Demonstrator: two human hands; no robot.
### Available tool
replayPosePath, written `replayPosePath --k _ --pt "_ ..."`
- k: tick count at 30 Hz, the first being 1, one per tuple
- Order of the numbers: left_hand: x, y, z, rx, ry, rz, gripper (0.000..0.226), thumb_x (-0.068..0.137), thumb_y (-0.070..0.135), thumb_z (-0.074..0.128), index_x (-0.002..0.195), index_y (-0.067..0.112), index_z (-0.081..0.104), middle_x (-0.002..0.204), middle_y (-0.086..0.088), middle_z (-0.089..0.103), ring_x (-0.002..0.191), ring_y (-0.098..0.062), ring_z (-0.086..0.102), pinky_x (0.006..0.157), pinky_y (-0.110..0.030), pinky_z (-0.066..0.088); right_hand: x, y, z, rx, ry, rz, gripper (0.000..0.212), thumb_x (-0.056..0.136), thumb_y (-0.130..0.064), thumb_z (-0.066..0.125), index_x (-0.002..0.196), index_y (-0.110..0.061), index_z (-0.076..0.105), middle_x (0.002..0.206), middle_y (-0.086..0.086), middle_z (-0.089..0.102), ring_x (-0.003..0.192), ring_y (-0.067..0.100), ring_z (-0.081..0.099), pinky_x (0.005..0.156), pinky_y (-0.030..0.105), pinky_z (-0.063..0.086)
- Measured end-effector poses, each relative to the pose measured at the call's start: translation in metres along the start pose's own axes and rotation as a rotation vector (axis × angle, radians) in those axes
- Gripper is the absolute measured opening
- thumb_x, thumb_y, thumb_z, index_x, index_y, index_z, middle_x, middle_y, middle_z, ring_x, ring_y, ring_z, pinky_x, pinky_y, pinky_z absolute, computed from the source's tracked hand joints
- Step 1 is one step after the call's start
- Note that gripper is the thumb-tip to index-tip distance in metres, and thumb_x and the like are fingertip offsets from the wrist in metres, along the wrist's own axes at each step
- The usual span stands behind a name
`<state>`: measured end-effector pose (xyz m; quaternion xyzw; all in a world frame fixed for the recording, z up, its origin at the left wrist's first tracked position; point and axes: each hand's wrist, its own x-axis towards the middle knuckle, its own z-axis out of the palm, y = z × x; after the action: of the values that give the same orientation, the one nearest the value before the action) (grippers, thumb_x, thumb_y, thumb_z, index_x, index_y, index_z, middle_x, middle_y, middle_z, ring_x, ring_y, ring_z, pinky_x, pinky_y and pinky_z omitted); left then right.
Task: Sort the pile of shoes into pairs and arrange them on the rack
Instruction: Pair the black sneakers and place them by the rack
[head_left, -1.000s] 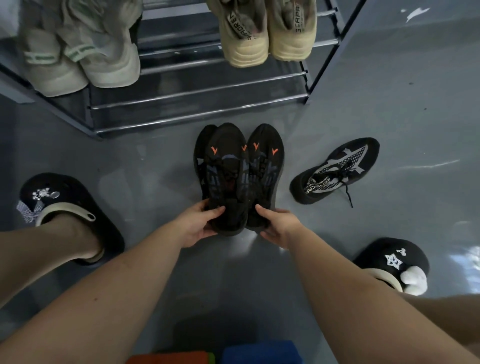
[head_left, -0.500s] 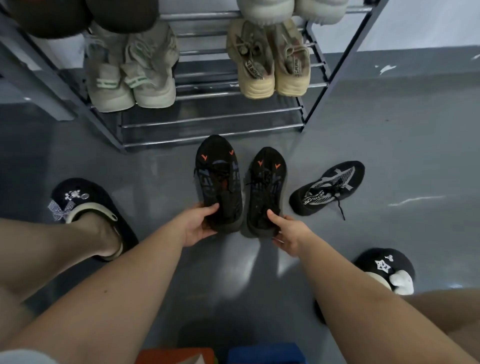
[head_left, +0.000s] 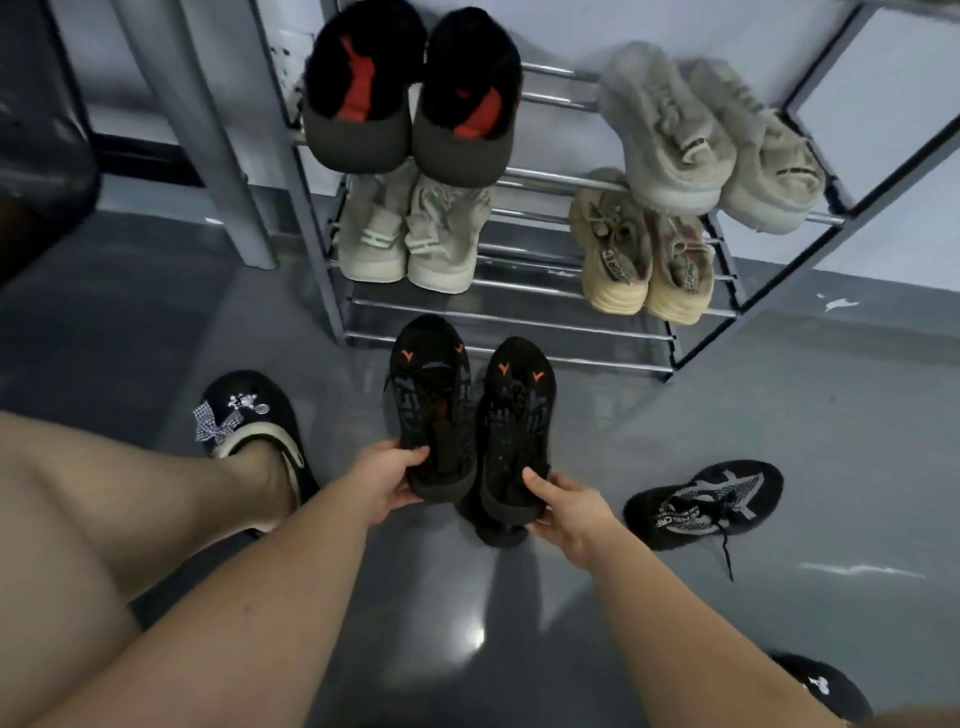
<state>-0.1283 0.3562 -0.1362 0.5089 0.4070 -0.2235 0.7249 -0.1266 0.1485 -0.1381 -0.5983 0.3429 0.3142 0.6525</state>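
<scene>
Left hand (head_left: 387, 475) gripping the heel of one black sneaker with orange marks (head_left: 431, 405), thumb curled over the collar, fingers hidden beneath the sole. Right hand (head_left: 566, 512) gripping the heel of the matching black sneaker (head_left: 517, 421), thumb pressed on the collar, fingers wrapped under. Both sneakers side by side, just apart at the toes, toes pointing at the metal rack (head_left: 519, 332), heels toward the person; cannot tell whether lifted clear of the grey floor (head_left: 779, 415) or resting on it. Just in front of the rack's lowest bars, not yet on them. On the rack: black slippers with red lining (head_left: 415, 104) upper left, pale grey sneakers (head_left: 711, 140) upper right, off-white sneakers with green straps (head_left: 410, 239) lower left, beige sneakers (head_left: 644, 254) lower right. A single black-and-white knit sneaker (head_left: 701, 506) lying on the floor to the right, near the right hand, lace trailing. Worn black clog with a checked bow (head_left: 249, 421) at left; another black clog (head_left: 826, 686) partly in view at bottom right.
</scene>
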Motion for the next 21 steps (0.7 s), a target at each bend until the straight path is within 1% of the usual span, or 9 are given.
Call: replayPosePath --k 3,6,8,10,12,14,16,18,21 --pt "0.012 0.013 -0.003 -0.014 0.073 0.041 0.036 0.092 0.004 0.054 0.127 0.010 0.051 0.128 -0.015 0.058 0.106 -0.029 0.057 0.080 -0.040 0.047 0.015 -0.007 0.020 -0.036 0.013 -0.022 0.031 0.087 -0.020 0.067 0.116 -0.010 0.058 0.108 0.010 0.067 0.094 0.024 0.065 0.064 0.027 0.054" --pt "0.031 0.027 -0.012 -0.049 0.137 0.077 0.050 0.090 0.002 0.057 0.136 0.014 0.044 0.128 -0.012 0.058 0.111 -0.030 0.058 0.075 -0.038 0.049 0.030 -0.013 0.040 -0.014 0.015 -0.042 0.024 0.090 -0.016 0.063 0.113 -0.012 0.057 0.102 0.008 0.065 0.092 0.023 0.063 0.057 0.025 0.055" --pt "0.044 0.036 -0.017 -0.076 0.174 0.083 0.054 0.089 0.002 0.059 0.138 0.015 0.043 0.128 -0.011 0.059 0.106 -0.029 0.059 0.069 -0.036 0.049 0.043 -0.020 0.052 -0.021 0.012 -0.086 0.029 0.091 -0.013 0.062 0.118 -0.007 0.058 0.102 0.008 0.065 0.092 0.023 0.063 0.066 0.029 0.057" --pt "0.054 0.049 -0.020 -0.112 0.190 0.078 0.045 0.090 0.002 0.058 0.133 0.013 0.049 0.124 -0.009 0.060 0.098 -0.025 0.059 0.063 -0.033 0.050 0.057 -0.031 0.063 -0.085 0.009 -0.133 0.040 0.090 -0.015 0.064 0.128 -0.005 0.056 0.107 0.007 0.066 0.096 0.023 0.063 0.078 0.033 0.056" --pt "0.062 0.062 -0.022 -0.142 0.173 0.061 0.036 0.092 0.004 0.054 0.128 0.011 0.053 0.123 -0.008 0.060 0.102 -0.025 0.058 0.060 -0.031 0.049 0.072 -0.043 0.074 -0.148 0.024 -0.168 0.050 0.089 -0.020 0.066 0.134 -0.006 0.051 0.119 0.007 0.064 0.103 0.024 0.063 0.083 0.035 0.055" --pt "0.072 0.076 -0.025 -0.186 0.151 0.058 0.035 0.095 0.006 0.051 0.129 0.010 0.053 0.129 -0.011 0.058 0.114 -0.028 0.057 0.062 -0.032 0.052 0.085 -0.057 0.086 -0.190 0.041 -0.203 0.043 0.088 -0.022 0.067 0.126 -0.006 0.056 0.114 0.008 0.065 0.105 0.030 0.064 0.088 0.042 0.055" --pt "0.082 0.088 -0.026 -0.226 0.147 0.067 0.035 0.096 0.006 0.048 0.131 0.009 0.051 0.132 -0.013 0.055 0.120 -0.030 0.054 0.065 -0.033 0.053 0.097 -0.071 0.096 -0.242 0.064 -0.230 0.033 0.087 -0.025 0.068 0.113 -0.007 0.061 0.094 0.009 0.068 0.102 0.036 0.065 0.090 0.049 0.053" --pt "0.093 0.100 -0.025 -0.236 0.157 0.073 0.037 0.097 0.006 0.046 0.133 0.011 0.049 0.134 -0.012 0.054 0.123 -0.030 0.052 0.073 -0.033 0.052 0.108 -0.083 0.103 -0.295 0.070 -0.248 0.035 0.086 -0.028 0.069 0.112 -0.007 0.061 0.093 0.012 0.069 0.099 0.037 0.066 0.089 0.050 0.054" --pt "0.106 0.110 -0.026 -0.212 0.147 0.074 0.039 0.097 0.007 0.046 0.136 0.013 0.047 0.137 -0.011 0.052 0.125 -0.028 0.051 0.086 -0.033 0.044 0.125 -0.089 0.107 -0.328 0.065 -0.261 0.045 0.087 -0.029 0.067 0.125 -0.008 0.058 0.095 0.010 0.068 0.097 0.035 0.067 0.088 0.047 0.055"
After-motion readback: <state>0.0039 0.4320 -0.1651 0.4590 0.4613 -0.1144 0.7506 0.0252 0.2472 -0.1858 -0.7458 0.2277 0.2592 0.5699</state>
